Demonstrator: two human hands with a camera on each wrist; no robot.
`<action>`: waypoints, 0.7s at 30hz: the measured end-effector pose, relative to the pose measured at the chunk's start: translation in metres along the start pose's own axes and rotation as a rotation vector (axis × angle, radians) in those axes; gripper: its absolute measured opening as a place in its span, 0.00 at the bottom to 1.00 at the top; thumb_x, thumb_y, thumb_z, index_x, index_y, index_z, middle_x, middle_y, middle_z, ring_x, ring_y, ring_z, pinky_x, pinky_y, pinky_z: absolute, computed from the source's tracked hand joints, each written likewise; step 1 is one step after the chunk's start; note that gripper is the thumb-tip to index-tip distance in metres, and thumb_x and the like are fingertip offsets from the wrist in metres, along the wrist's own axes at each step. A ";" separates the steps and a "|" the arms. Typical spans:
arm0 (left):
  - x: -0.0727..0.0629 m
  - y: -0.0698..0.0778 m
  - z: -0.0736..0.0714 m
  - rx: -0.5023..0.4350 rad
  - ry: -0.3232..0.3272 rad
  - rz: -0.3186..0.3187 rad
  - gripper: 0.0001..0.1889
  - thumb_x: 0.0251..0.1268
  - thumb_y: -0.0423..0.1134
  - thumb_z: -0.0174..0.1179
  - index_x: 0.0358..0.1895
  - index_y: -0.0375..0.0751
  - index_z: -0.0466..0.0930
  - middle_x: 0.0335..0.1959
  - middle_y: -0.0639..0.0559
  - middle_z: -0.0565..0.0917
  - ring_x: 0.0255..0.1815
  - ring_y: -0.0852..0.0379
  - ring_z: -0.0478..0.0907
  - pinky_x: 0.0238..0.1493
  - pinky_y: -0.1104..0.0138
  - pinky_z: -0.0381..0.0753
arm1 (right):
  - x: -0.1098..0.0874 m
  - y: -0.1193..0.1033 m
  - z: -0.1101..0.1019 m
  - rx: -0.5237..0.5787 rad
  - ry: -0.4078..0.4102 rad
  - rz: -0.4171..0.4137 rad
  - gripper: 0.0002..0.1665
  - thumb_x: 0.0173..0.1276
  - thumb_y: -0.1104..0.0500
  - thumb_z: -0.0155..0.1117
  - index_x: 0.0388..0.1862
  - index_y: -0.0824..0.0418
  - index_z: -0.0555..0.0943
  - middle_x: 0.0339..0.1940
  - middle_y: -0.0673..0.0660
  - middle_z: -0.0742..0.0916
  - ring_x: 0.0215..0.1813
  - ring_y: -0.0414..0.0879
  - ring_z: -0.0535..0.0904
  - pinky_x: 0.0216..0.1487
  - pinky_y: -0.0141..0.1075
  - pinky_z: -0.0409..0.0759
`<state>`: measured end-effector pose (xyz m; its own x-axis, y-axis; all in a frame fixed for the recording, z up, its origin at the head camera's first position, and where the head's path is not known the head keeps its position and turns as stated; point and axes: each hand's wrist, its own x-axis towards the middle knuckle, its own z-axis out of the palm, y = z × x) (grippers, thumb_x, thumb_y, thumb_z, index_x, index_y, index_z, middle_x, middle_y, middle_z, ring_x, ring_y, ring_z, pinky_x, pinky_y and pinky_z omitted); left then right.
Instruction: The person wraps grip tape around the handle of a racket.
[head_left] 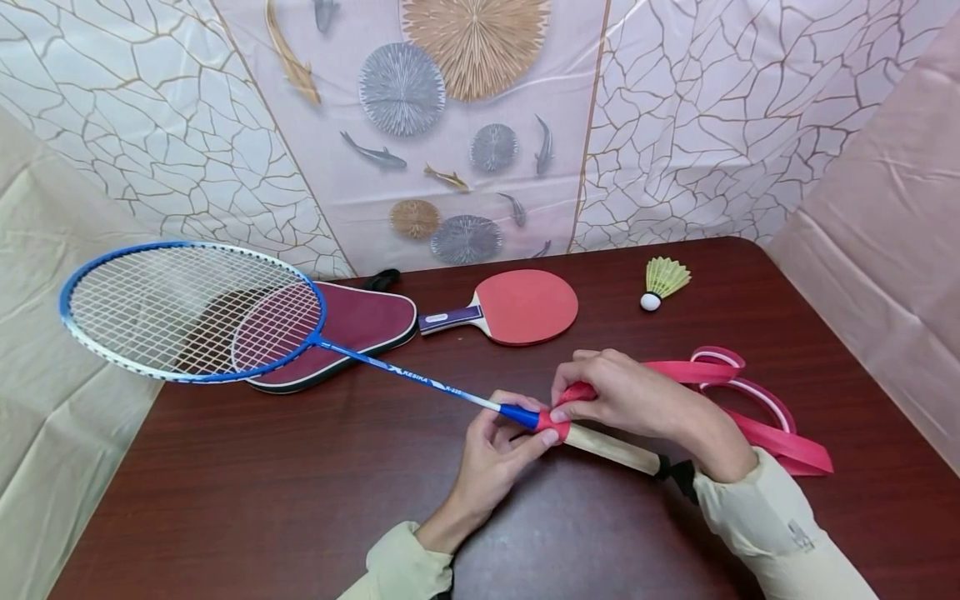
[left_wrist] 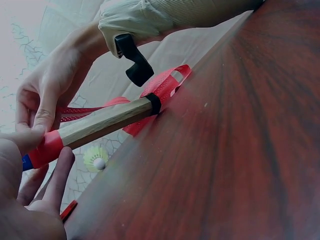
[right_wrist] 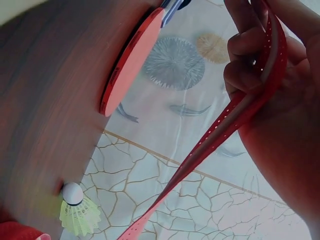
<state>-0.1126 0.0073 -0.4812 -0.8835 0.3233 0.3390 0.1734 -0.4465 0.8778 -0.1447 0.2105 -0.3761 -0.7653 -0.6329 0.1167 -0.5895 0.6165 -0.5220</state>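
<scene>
A blue and white badminton racket [head_left: 452, 389] is held up over the table, its head to the left. My left hand [head_left: 483, 462] grips it at the top of the handle, thumb on a short wrap of red tape beside the blue cone. Below that wrap the wooden handle [head_left: 611, 448] is bare, down to a black band at its end. Between thumb and fingers, my right hand [head_left: 637, 396] pinches the red perforated grip tape [right_wrist: 215, 132] close above the wrap. The tape's long free length trails off to the right and lies in loops on the table.
A red table tennis bat [head_left: 528, 307] lies at the back middle, its handle by a maroon bat case [head_left: 367, 321] that the racket head partly overlaps. A yellow shuttlecock [head_left: 663, 282] rests at the back right. Patterned cloth [head_left: 675, 125] hangs behind the brown table [head_left: 300, 500].
</scene>
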 end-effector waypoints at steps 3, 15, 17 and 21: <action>0.000 0.000 0.000 0.007 0.013 -0.010 0.18 0.58 0.23 0.67 0.50 0.33 0.73 0.48 0.34 0.79 0.46 0.46 0.82 0.47 0.54 0.82 | 0.000 -0.001 0.000 0.005 -0.005 0.000 0.09 0.59 0.57 0.76 0.33 0.45 0.83 0.31 0.40 0.79 0.33 0.35 0.74 0.35 0.31 0.77; 0.000 0.002 0.000 0.022 0.034 -0.032 0.21 0.58 0.24 0.67 0.54 0.33 0.72 0.50 0.35 0.80 0.49 0.40 0.80 0.51 0.52 0.80 | 0.001 0.000 0.003 -0.024 -0.021 -0.002 0.06 0.62 0.55 0.74 0.34 0.45 0.85 0.29 0.35 0.81 0.36 0.35 0.74 0.37 0.32 0.77; 0.000 0.002 0.000 0.034 0.031 -0.028 0.21 0.59 0.24 0.67 0.54 0.34 0.72 0.51 0.36 0.79 0.50 0.40 0.80 0.52 0.53 0.80 | 0.001 0.000 0.002 -0.027 -0.019 -0.012 0.05 0.63 0.55 0.73 0.34 0.45 0.84 0.29 0.35 0.81 0.36 0.35 0.74 0.37 0.32 0.76; 0.001 0.002 0.001 0.030 0.019 0.011 0.20 0.59 0.22 0.65 0.53 0.33 0.70 0.51 0.33 0.79 0.50 0.40 0.79 0.52 0.54 0.80 | -0.002 0.000 -0.001 -0.005 -0.018 -0.028 0.04 0.65 0.53 0.71 0.32 0.44 0.83 0.29 0.36 0.81 0.36 0.34 0.73 0.36 0.31 0.75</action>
<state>-0.1126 0.0078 -0.4792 -0.8897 0.3023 0.3422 0.1959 -0.4243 0.8841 -0.1435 0.2118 -0.3751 -0.7438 -0.6582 0.1165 -0.6122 0.6007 -0.5142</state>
